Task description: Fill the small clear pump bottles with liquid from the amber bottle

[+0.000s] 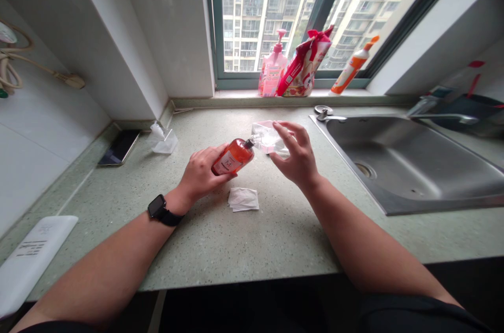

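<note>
My left hand [203, 171] is wrapped round an orange-red bottle [235, 157] with a pale label marked "M". The bottle is tilted, its dark neck pointing up and right. Against that neck, or very close to it, is the clear neck of a squarish transparent bottle [264, 136] with a faint pink tint. My right hand [298, 155] grips this clear bottle from the right, thumb below and fingers above. Whether liquid passes between the two necks I cannot tell. Below the bottles lies a folded white tissue [243, 199] on the speckled counter [275, 249].
A small clear container with a white pump top [163, 139] and a phone [119, 147] are at left. A white slab [37, 259] lies nearer. The steel sink [425, 165] is at right. Pink pump bottle [271, 73], red bag [305, 68] and orange-white bottle [352, 68] line the windowsill.
</note>
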The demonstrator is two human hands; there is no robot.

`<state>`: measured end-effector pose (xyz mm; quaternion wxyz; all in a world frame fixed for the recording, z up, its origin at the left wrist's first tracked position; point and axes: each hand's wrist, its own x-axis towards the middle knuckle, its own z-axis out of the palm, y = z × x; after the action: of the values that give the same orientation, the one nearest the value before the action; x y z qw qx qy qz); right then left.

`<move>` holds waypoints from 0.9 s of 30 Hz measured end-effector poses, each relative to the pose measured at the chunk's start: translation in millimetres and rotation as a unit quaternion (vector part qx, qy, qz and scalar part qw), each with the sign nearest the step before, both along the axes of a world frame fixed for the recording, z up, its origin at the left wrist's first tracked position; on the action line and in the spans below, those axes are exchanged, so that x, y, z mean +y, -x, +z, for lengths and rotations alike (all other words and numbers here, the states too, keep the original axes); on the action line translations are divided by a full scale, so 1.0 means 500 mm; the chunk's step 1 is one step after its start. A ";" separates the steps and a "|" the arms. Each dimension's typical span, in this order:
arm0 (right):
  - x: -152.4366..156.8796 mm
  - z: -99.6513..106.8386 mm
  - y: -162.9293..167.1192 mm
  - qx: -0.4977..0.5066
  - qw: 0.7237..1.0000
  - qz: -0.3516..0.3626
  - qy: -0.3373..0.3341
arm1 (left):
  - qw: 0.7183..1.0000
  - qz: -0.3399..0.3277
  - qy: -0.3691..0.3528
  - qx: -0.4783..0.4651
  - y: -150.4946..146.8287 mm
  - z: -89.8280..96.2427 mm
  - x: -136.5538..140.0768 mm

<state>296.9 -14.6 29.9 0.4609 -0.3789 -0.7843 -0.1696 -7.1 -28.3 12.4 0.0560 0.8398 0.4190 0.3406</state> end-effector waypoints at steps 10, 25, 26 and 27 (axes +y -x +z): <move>0.000 -0.001 -0.001 -0.004 1.000 -0.011 0.013 | 1.000 -0.001 0.003 0.000 0.000 0.002 -0.001; 0.000 0.001 -0.001 -0.009 1.000 -0.002 0.005 | 1.000 -0.001 0.002 0.001 -0.001 0.002 0.000; 0.000 0.001 -0.001 -0.010 1.000 -0.006 0.008 | 1.000 -0.001 0.003 0.001 -0.001 0.002 0.000; -0.001 0.001 -0.001 -0.010 1.000 -0.007 0.009 | 1.000 0.000 0.003 0.001 -0.001 0.002 0.000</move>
<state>297.4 -14.9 30.4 0.4483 -0.3873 -0.7875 -0.1696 -6.8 -28.5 13.1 0.0578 0.8402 0.4197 0.3385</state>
